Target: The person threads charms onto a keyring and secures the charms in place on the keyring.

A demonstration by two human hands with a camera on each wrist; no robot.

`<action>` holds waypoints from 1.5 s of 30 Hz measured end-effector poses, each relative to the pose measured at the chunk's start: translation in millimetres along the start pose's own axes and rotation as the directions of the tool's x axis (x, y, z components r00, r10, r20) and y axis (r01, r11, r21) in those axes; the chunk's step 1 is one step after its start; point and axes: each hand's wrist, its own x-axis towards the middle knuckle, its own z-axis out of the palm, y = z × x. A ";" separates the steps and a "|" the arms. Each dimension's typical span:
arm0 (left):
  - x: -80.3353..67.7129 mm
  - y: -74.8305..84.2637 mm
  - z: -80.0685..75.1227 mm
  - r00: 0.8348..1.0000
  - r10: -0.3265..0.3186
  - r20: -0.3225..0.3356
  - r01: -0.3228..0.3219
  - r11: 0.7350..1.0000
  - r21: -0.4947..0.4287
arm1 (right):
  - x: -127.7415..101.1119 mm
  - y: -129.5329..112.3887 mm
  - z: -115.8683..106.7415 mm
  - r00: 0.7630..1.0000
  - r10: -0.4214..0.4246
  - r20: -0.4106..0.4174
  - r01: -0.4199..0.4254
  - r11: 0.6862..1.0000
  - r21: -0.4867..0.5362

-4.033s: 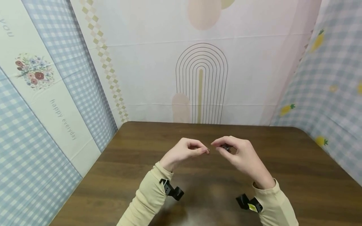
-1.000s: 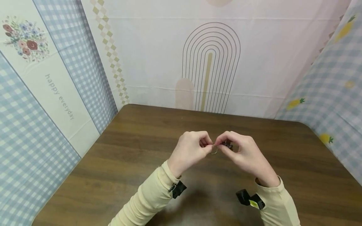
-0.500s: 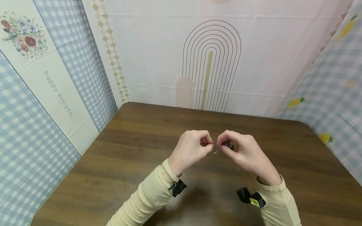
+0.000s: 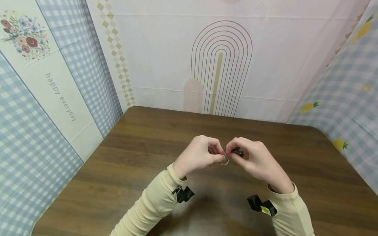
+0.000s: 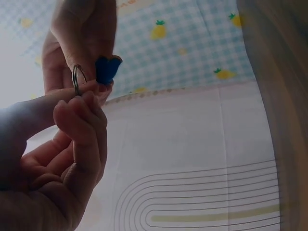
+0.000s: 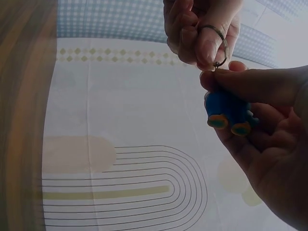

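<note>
Thumb and fingertips of my left hand (image 4: 200, 155) pinch a thin metal split ring (image 6: 224, 45), whose loop shows below the fingertips in the head view. Facing it, my right hand (image 4: 254, 159) pinches a small blue figure charm (image 6: 226, 106) by its top, close to where a small metal link (image 6: 217, 65) meets the ring. The charm has orange-edged feet and hangs under the right thumb against the curled fingers. In the left wrist view, part of the blue charm (image 5: 107, 70) shows beyond the ring. The fingertips of both hands are almost together above the table.
A dark brown wooden table (image 4: 141, 137) lies beneath both hands. Behind it hangs a pale cloth (image 4: 153, 59) with arch prints, with checked cloths at both sides. Each cream sleeve (image 4: 153, 200) carries a black wrist camera (image 4: 184, 194).
Over four seconds my left hand has come right to meet the right fingertips, and the ring's loop came into view. Just now the left fingertips and ring shifted slightly right and down.
</note>
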 end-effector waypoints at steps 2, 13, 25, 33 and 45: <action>0.9 0.1 -0.3 1.000 0.008 0.023 -0.007 1.000 -0.019 | 0.3 0.4 -0.9 1.000 -0.010 -0.001 0.010 1.000 0.006; -0.3 2.2 4.2 0.984 0.153 -0.089 -0.159 0.985 -0.066 | 1.2 1.2 -2.6 0.998 -0.042 -0.054 0.041 0.999 -0.021; -1.0 3.4 6.9 0.991 0.094 -0.097 -0.104 0.989 -0.103 | -2.6 -1.9 -5.8 0.978 -0.007 -0.207 -0.020 0.992 -0.124; -0.4 5.2 9.3 0.969 0.184 -0.167 -0.185 0.983 0.010 | -1.9 -3.7 -6.6 0.969 -0.016 -0.248 -0.021 0.989 -0.146; 5.6 -2.8 2.9 0.979 0.163 -0.118 -0.193 0.927 -0.320 | -3.4 -6.0 -11.1 0.966 0.044 -0.256 -0.058 0.997 -0.049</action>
